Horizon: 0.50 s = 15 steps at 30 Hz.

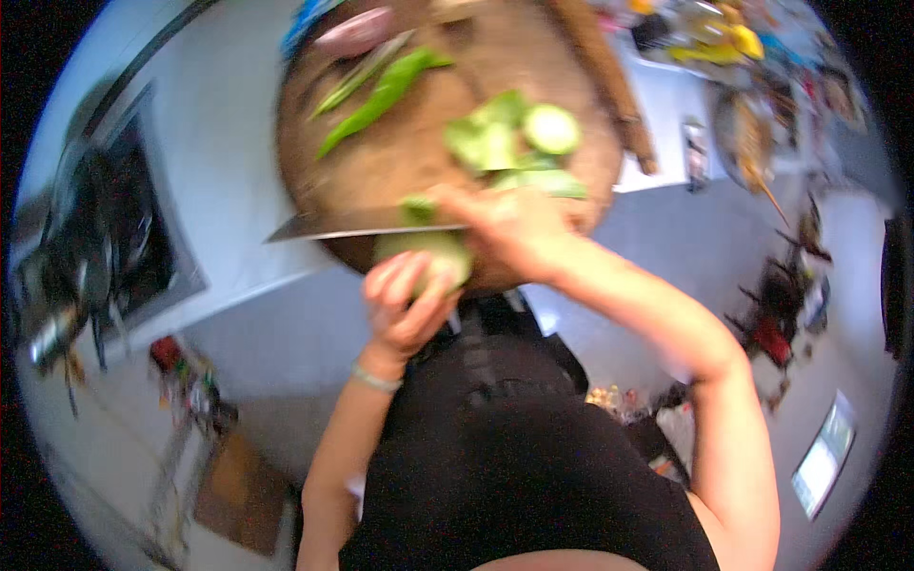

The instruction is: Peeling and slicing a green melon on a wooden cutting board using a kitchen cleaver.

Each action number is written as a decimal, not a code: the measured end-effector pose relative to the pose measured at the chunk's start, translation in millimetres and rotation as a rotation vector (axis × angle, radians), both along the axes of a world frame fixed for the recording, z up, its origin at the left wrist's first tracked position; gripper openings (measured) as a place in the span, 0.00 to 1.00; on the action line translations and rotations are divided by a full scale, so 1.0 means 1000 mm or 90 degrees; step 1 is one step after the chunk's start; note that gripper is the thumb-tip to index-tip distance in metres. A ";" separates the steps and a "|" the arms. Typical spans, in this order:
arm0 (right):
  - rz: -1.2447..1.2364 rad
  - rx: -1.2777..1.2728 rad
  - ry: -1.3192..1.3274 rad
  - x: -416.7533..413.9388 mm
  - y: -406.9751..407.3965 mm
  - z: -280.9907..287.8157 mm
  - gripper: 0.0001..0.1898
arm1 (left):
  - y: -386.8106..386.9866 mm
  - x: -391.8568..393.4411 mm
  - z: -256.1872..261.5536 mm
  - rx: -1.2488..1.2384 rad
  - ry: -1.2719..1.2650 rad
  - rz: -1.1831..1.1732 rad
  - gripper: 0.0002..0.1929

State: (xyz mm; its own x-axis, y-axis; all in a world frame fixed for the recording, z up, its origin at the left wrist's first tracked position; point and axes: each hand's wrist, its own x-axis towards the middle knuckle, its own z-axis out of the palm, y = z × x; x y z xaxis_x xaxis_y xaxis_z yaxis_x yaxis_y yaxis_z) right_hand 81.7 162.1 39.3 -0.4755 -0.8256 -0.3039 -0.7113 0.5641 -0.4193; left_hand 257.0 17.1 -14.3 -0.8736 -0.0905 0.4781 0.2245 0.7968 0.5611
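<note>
My right hand (528,228) grips a knife (350,233), its blade pointing left across a pale green vegetable, perhaps a gourd (457,253). The handle is hidden in my fist. My left hand (410,300) holds that vegetable at the near edge of a round wooden chopping board (385,178). A small green bit (418,208) shows just beyond the blade. Past my right hand lie cut green pieces (493,135) and a round pale-centred slice (553,129). Farther left are a long green chilli pepper (382,103) and a thinner green pod or stalk (364,75). Motion blurs much of this.
A pinkish oblong item (355,32) lies at the board's far side. Beyond its right edge runs a brown wooden stick (607,78). The white counter (228,143) holds a dark stove-like appliance (128,207) on the left. Blurred yellow items (714,43) crowd the far right.
</note>
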 end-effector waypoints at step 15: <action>-0.492 -0.258 -0.177 0.051 0.051 0.039 0.32 | -0.034 -0.008 0.044 0.017 -0.142 -0.045 0.43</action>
State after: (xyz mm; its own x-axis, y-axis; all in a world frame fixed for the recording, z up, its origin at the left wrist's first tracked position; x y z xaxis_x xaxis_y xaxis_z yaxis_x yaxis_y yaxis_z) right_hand 132.7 213.0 78.0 -0.8928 -0.3769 -0.2467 -0.0410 0.6134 -0.7887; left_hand 249.4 -16.9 29.5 -0.9619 -0.0360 0.2712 0.1471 0.7677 0.6238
